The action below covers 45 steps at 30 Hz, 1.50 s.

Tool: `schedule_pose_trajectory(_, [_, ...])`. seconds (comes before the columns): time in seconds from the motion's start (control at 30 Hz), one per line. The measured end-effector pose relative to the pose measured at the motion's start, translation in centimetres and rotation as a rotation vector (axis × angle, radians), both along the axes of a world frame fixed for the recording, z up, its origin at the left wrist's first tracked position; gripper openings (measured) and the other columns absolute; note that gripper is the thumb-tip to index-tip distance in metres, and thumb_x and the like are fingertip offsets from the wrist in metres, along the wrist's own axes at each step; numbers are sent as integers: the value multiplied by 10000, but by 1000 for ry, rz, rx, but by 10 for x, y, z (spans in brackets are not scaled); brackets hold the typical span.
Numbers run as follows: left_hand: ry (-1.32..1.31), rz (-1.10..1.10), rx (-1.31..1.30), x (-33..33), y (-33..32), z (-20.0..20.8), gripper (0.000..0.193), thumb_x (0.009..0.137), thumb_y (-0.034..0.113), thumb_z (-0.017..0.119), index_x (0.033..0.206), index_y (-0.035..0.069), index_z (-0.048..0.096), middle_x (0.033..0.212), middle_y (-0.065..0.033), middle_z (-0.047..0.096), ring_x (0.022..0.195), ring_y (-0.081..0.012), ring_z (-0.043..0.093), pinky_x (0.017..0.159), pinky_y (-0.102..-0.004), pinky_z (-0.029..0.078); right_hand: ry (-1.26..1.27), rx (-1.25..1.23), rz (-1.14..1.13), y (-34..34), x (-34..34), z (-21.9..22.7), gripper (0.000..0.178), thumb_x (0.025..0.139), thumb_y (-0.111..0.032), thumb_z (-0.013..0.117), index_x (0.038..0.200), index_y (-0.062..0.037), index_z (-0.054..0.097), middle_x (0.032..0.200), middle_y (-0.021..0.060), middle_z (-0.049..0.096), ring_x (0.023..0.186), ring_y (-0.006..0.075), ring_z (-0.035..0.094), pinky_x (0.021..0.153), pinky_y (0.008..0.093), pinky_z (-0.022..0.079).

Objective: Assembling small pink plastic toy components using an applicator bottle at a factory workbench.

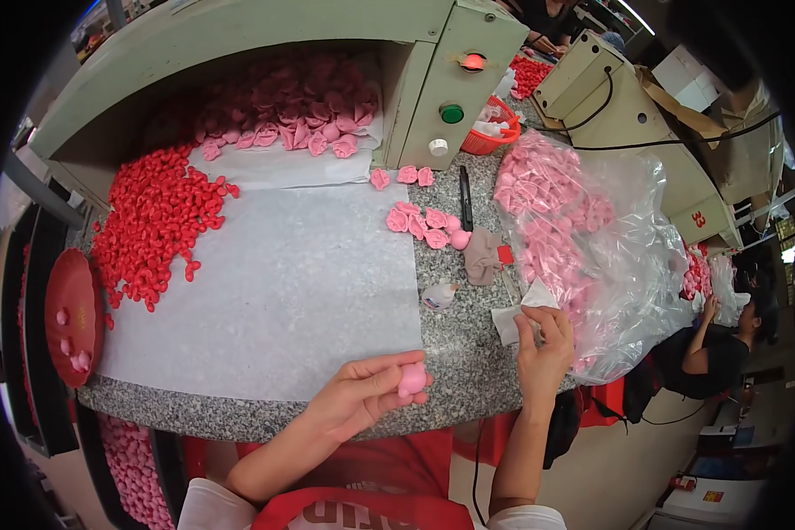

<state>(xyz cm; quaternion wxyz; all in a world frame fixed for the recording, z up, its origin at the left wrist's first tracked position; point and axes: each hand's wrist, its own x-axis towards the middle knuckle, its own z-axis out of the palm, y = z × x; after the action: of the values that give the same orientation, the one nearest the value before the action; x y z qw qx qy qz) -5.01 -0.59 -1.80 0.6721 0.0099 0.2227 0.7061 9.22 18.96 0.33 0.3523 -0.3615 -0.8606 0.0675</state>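
My left hand (pixel 358 393), above the front edge of the speckled counter (pixel 238 424), is closed round a small rounded pink piece (pixel 412 380) with a knob at its lower end. To the right, my right hand (pixel 546 349) pinches a white sheet, paper or cloth (pixel 540 295), beside a clear plastic bag (pixel 627 256) packed with pink pieces. A small white tube (pixel 439 296) lies between the hands, a little farther off. Beyond it are a crumpled grey-brown cloth (pixel 482 258), a black pen-like tool (pixel 465 199) and several pink rose-shaped pieces (pixel 435 219).
A green-grey machine (pixel 428 97) spans the back, with pink roses (pixel 318 115) heaped inside its opening. White paper (pixel 291 283) covers the counter's left, under a pile of red pieces (pixel 155 221). A red dish (pixel 75 309) stands far left. Another person (pixel 715 349) works at right.
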Motion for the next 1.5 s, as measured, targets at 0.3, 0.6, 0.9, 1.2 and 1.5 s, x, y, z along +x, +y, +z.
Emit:
schedule_pose_trajectory(0.3, [-70, 77, 21, 0, -5, -2, 361, 868, 103, 447, 1194, -43, 392, 1079, -241, 503, 902, -290, 575, 767, -266, 514, -29, -254, -33, 57, -30, -11, 76, 700, -65, 615, 772, -47, 603, 758, 92, 550, 738, 255, 539, 626, 345, 426])
schedule_pose_trajectory(0.6, [-191, 194, -34, -9, -5, -6, 344, 874, 110, 437, 1188, -25, 395, 1086, -228, 497, 914, -280, 571, 773, -258, 513, -239, 40, 74, 7, -8, 5, 119, 670, -61, 645, 783, -39, 617, 724, 104, 543, 644, 227, 545, 580, 318, 429])
schedule_pose_trajectory(0.9, [-107, 133, -52, 2, 0, -7, 359, 867, 112, 453, 1189, -36, 392, 1083, -201, 511, 928, -252, 569, 769, -239, 507, 183, -655, 408, -65, -12, 17, 168, 638, 35, 659, 791, -25, 625, 740, 62, 540, 613, 130, 515, 541, 216, 399])
schedule_pose_trajectory(1.2, [99, -127, 106, 2, -13, -2, 318, 852, 99, 491, 1146, -22, 477, 1019, -104, 563, 919, -168, 556, 796, -292, 482, 2, -263, 199, -48, -31, 1, 82, 661, 23, 625, 717, -28, 597, 734, 90, 528, 559, 207, 516, 493, 276, 406])
schedule_pose_trajectory(1.5, [25, 14, -1, -3, -2, -7, 370, 865, 116, 460, 1192, -47, 407, 1039, -219, 537, 853, -216, 588, 766, -275, 496, -74, -103, 25, 24, -22, 7, 115, 688, -75, 642, 797, -41, 628, 763, 90, 558, 671, 226, 543, 581, 308, 432])
